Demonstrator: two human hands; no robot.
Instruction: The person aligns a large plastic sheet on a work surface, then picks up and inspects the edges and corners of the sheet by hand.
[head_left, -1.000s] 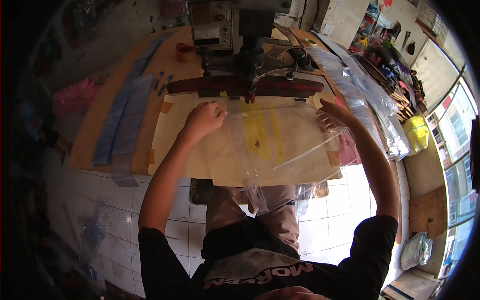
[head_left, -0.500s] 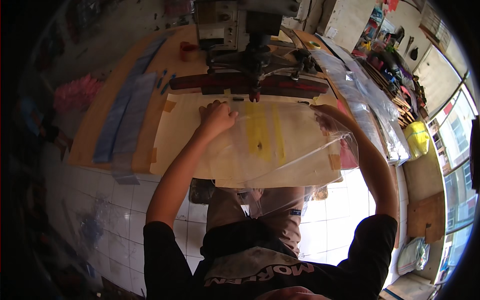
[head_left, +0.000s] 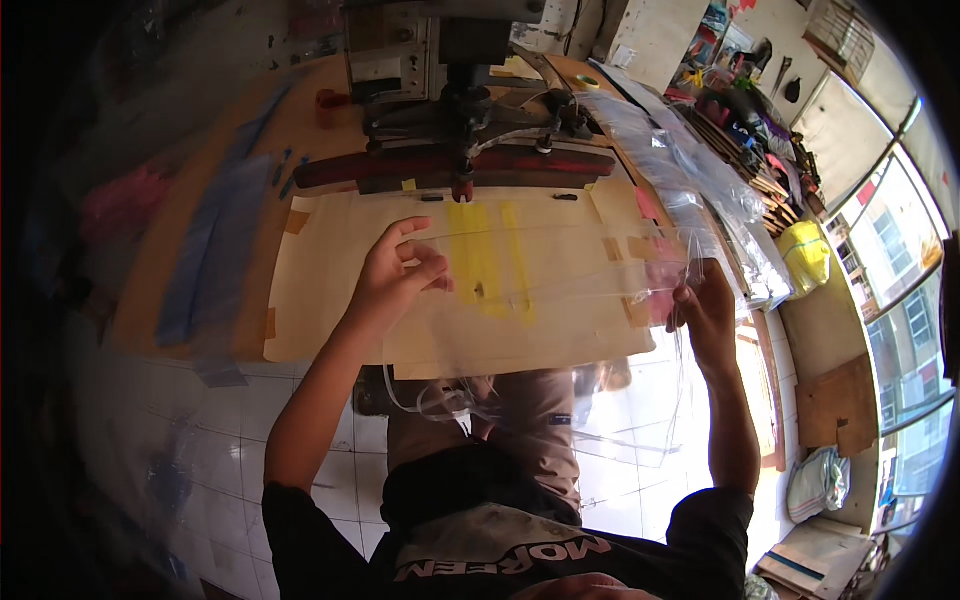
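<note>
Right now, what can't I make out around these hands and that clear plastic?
In the head view:
- Clear plastic: its full outline, lost to its own transparency.
- Left hand: whether it grips the plastic; its curled fingers and thumb obscure this.
- Machine: its top, cut off by the upper edge.
- Pink heap: what it is; blurred and dim toward the left rim.

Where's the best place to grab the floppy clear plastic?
I'd pinch the plastic by its side edges, left hand coming from the left and right hand from the right. It looks thin and limp, and its near part droops past the edge of the table, so gripping just the middle would likely let it sag.
</note>
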